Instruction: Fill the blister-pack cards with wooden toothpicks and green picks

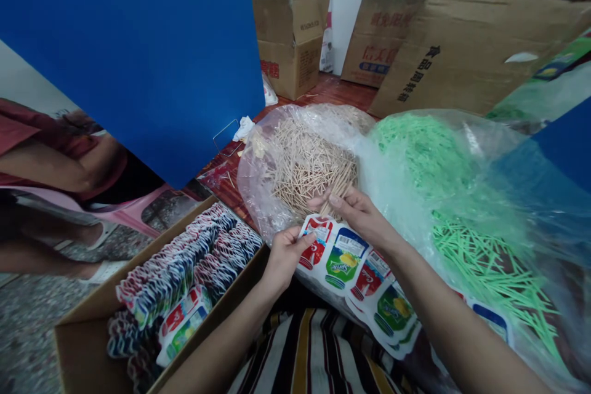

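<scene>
My left hand (pixel 282 253) pinches the near end of a strip of joined drink-label sachets (pixel 364 277), red and green ones, that runs across my lap under my right arm. My right hand (pixel 355 209) is closed on a small bunch of wooden sticks (pixel 336 189) at the edge of a clear plastic bag full of the same sticks (pixel 305 163). A second clear bag holds green sticks (pixel 466 221) to the right of it.
A cardboard box (pixel 87 332) at lower left is packed with folded sachet strips (pixel 184 265). A blue panel (pixel 138 49) fills the upper left. Another person's arm (pixel 55 166) shows at far left. Cardboard cartons (pixel 290 37) stand behind on the red floor.
</scene>
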Demonstrator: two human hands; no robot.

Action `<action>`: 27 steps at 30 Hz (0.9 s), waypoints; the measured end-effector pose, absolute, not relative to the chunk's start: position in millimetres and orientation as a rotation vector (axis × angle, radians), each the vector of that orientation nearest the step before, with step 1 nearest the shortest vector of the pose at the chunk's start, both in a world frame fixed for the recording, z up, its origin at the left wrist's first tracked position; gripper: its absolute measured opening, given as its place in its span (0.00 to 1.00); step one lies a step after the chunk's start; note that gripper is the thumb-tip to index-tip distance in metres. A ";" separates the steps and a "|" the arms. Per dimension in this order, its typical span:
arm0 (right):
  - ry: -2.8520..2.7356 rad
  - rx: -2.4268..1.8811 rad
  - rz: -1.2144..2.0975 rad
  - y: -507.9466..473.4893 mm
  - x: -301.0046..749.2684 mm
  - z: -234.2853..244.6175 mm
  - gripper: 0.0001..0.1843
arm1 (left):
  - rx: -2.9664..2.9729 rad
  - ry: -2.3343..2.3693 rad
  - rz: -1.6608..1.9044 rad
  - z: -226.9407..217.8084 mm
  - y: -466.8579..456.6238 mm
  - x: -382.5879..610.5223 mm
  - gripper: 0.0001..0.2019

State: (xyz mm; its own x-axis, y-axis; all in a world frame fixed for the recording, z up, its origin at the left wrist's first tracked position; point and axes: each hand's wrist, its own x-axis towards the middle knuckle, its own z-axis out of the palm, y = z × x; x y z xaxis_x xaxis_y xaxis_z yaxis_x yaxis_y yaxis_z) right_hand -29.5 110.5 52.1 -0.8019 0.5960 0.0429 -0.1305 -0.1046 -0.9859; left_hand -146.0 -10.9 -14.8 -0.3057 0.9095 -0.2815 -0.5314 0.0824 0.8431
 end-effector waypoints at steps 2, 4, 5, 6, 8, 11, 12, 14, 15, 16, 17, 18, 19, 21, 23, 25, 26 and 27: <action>-1.751 -0.511 1.978 110.0 -29.8 51.0 0.17 | 0.467 1.133 1.543 -13.7 -9.5 -145.0 0.13; -1.789 -0.497 2.007 109.2 -31.1 50.7 0.19 | 0.472 1.137 1.550 -12.2 -7.4 -144.1 0.12; -1.800 -0.497 2.016 108.9 -31.8 50.8 0.19 | 0.472 1.142 1.551 -11.7 -6.2 -143.6 0.12; -1.807 -0.504 2.022 108.6 -32.4 50.9 0.20 | 0.469 1.148 1.555 -11.4 -4.9 -143.2 0.11; -1.805 -0.534 2.013 108.6 -32.9 51.3 0.20 | 0.462 1.164 1.561 -11.7 -2.4 -142.7 0.12; -1.742 -0.568 1.961 109.3 -31.8 53.2 0.20 | 0.458 1.185 1.565 -13.1 0.5 -142.6 0.13; -1.712 -0.573 1.945 109.5 -31.0 54.4 0.20 | 0.462 1.180 1.570 -13.5 1.3 -142.7 0.13; -1.658 -0.573 1.925 109.8 -29.4 57.2 0.19 | 0.475 1.147 1.589 -13.5 2.4 -142.7 0.14; -1.645 -0.568 1.917 109.8 -28.5 58.4 0.18 | 0.484 1.125 1.600 -13.2 2.9 -142.6 0.15; -1.649 -0.561 1.901 109.9 -27.5 59.2 0.17 | 0.490 1.105 1.606 -12.8 3.3 -142.3 0.15; -1.672 -0.552 1.872 109.9 -26.4 59.6 0.16 | 0.493 1.093 1.606 -12.2 3.6 -141.8 0.15; -1.717 -0.545 1.841 109.9 -25.2 59.6 0.15 | 0.494 1.090 1.602 -11.7 4.0 -141.2 0.15; -1.773 -0.543 1.815 109.9 -23.9 59.1 0.14 | 0.494 1.093 1.599 -11.2 4.4 -140.4 0.15; -1.858 -0.561 1.791 109.7 -20.9 57.5 0.15 | 0.490 1.105 1.598 -10.3 5.3 -138.5 0.15; -1.854 -0.600 1.800 109.2 -17.5 55.9 0.17 | 0.484 1.111 1.603 -9.3 6.3 -136.5 0.16; -1.809 -0.655 1.765 108.4 -14.1 55.0 0.18 | 0.475 1.110 1.603 -7.8 7.4 -134.7 0.16; -1.806 -0.676 1.715 108.0 -12.5 54.8 0.18 | 0.472 1.109 1.601 -6.9 7.9 -134.0 0.16; -1.819 -0.692 1.660 107.7 -11.1 54.6 0.18 | 0.473 1.107 1.599 -6.0 8.3 -133.3 0.15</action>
